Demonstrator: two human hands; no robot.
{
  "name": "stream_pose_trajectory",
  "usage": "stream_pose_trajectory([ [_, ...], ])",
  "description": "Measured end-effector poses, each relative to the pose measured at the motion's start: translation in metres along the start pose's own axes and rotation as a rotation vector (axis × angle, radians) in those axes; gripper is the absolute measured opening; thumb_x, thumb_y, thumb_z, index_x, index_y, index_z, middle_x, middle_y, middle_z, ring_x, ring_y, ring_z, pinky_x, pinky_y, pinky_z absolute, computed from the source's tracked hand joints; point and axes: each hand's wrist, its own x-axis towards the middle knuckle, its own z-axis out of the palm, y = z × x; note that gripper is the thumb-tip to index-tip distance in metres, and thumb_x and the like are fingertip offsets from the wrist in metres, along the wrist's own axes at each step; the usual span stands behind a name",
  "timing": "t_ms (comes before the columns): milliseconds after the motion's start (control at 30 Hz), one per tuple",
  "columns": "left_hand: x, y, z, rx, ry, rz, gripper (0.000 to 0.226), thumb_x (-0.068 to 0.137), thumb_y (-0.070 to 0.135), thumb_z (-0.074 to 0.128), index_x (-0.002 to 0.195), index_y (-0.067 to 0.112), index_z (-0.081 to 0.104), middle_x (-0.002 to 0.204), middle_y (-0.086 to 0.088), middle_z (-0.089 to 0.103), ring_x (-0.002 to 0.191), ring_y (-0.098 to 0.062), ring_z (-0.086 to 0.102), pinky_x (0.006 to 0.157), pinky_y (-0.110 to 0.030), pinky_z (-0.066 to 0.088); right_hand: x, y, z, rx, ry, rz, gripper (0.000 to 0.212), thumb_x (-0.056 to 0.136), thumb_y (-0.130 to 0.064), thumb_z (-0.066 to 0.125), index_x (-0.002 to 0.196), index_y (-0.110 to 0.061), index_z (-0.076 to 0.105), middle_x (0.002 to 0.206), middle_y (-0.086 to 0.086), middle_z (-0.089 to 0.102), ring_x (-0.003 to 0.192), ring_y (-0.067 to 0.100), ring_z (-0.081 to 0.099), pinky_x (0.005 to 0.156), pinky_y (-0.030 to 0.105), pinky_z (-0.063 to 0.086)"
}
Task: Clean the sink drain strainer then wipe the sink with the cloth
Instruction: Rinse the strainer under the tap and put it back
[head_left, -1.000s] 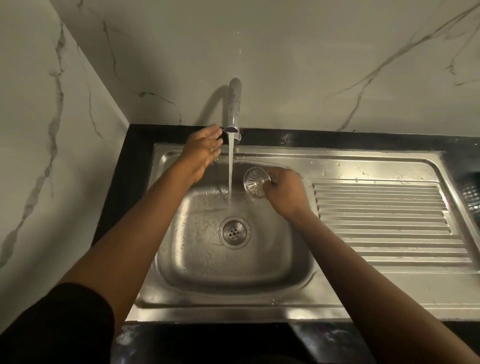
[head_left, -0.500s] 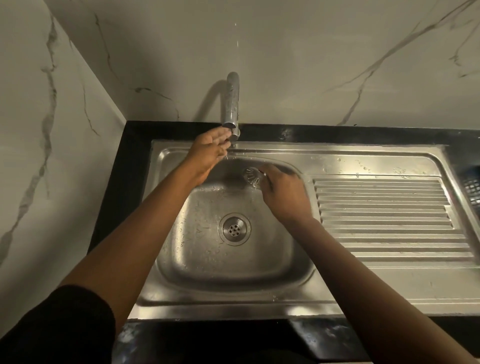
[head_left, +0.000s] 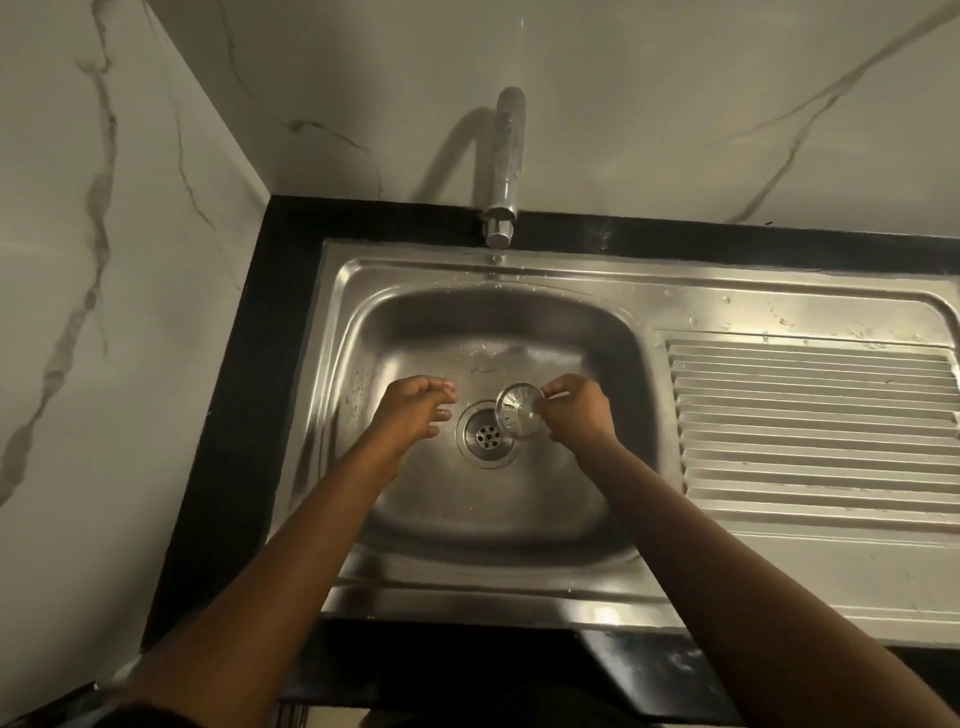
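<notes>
A round metal drain strainer (head_left: 519, 411) hangs tilted just above and right of the drain opening (head_left: 487, 434) in the steel sink basin (head_left: 488, 509). My right hand (head_left: 577, 413) pinches the strainer by its right edge. To the left of the drain, my left hand (head_left: 415, 410) hovers low in the basin, fingers apart and holding nothing. The tap (head_left: 504, 171) stands above the basin's back rim with no water running. No cloth is visible.
A ribbed steel draining board (head_left: 810, 426) lies right of the basin. Black countertop (head_left: 249, 364) frames the sink, with marble walls at the left and back. Water drops dot the sink's back rim.
The water has stopped. My left hand left the tap and dropped into the basin beside the drain. My right hand carried the strainer down from under the tap to just above the drain.
</notes>
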Motion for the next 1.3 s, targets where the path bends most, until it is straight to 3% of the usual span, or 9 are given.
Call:
stream_pose_trajectory([
  [133,-0.003,-0.016,-0.004,-0.001,0.015,-0.041,0.018,0.095,0.018,0.064,0.109,0.018,0.075,0.110,-0.003,0.080,0.107,-0.028,0.074,0.083,-0.035,0.052,0.014,0.018,0.027,0.120,-0.061,0.139,0.018,0.082,-0.002,0.081,0.078,-0.016,0.069,0.075,0.009,0.071,0.057,0.017,0.066,0.048,0.028,0.058],
  [300,-0.006,-0.032,-0.004,0.020,0.037,-0.086,0.019,0.098,0.017,0.058,0.107,0.019,0.075,0.109,-0.002,0.079,0.100,-0.023,0.073,0.082,-0.034,0.053,0.034,0.035,0.061,0.087,-0.070,0.186,0.021,0.078,-0.002,0.084,0.072,-0.019,0.075,0.081,0.013,0.077,0.062,0.022,0.071,0.061,0.032,0.062],
  [567,-0.005,-0.047,-0.002,0.026,0.000,-0.129,0.019,0.097,0.016,0.058,0.105,0.018,0.076,0.110,-0.002,0.079,0.096,-0.021,0.071,0.079,-0.032,0.052,0.047,0.051,0.086,-0.017,-0.003,0.277,0.018,0.074,-0.006,0.086,0.070,-0.021,0.076,0.077,0.001,0.076,0.074,0.024,0.076,0.074,0.042,0.067],
  [767,-0.003,-0.051,-0.003,0.047,-0.015,-0.140,0.020,0.098,0.018,0.057,0.106,0.019,0.075,0.107,-0.001,0.079,0.104,-0.026,0.072,0.082,-0.034,0.053,0.041,0.056,0.089,-0.070,0.033,0.263,0.017,0.083,-0.003,0.080,0.088,-0.020,0.079,0.096,0.004,0.077,0.073,0.016,0.068,0.073,0.023,0.055],
  [967,-0.008,-0.053,-0.004,0.061,-0.027,-0.145,0.021,0.099,0.017,0.055,0.109,0.018,0.075,0.110,-0.002,0.079,0.104,-0.026,0.072,0.085,-0.035,0.054,0.029,0.057,0.087,-0.143,0.019,0.178,0.033,0.089,0.000,0.064,0.114,-0.015,0.079,0.113,0.006,0.075,0.091,0.021,0.066,0.080,0.020,0.049],
  [1067,-0.012,-0.051,-0.003,0.059,-0.032,-0.132,0.021,0.099,0.016,0.056,0.109,0.017,0.074,0.110,-0.004,0.079,0.100,-0.023,0.070,0.084,-0.035,0.053,0.022,0.051,0.080,-0.146,-0.007,0.136,0.028,0.088,-0.002,0.062,0.100,-0.018,0.081,0.098,0.009,0.077,0.094,0.018,0.071,0.071,0.018,0.049],
  [1133,-0.018,-0.046,-0.002,0.056,-0.032,-0.116,0.021,0.099,0.015,0.057,0.111,0.015,0.074,0.112,-0.005,0.078,0.099,-0.023,0.070,0.086,-0.035,0.052,0.013,0.044,0.073,-0.142,-0.011,0.089,0.023,0.086,-0.003,0.061,0.074,-0.020,0.070,0.066,0.002,0.057,0.088,0.004,0.061,0.050,0.012,0.042],
  [1167,-0.021,-0.043,-0.002,0.055,-0.031,-0.103,0.021,0.099,0.015,0.057,0.111,0.015,0.074,0.112,-0.005,0.078,0.101,-0.024,0.071,0.085,-0.035,0.052,0.007,0.041,0.069,-0.136,-0.005,0.050,0.026,0.087,-0.003,0.061,0.067,-0.021,0.064,0.061,-0.003,0.050,0.083,0.001,0.056,0.044,0.006,0.035],
  [1300,-0.035,-0.028,0.001,0.052,-0.035,-0.030,0.019,0.098,0.017,0.060,0.109,0.016,0.075,0.114,-0.003,0.077,0.106,-0.027,0.073,0.081,-0.035,0.052,-0.021,0.025,0.045,-0.015,-0.008,-0.047,0.017,0.087,-0.010,0.070,0.091,-0.022,0.082,0.083,-0.008,0.076,0.078,0.002,0.070,0.057,0.006,0.047],
])
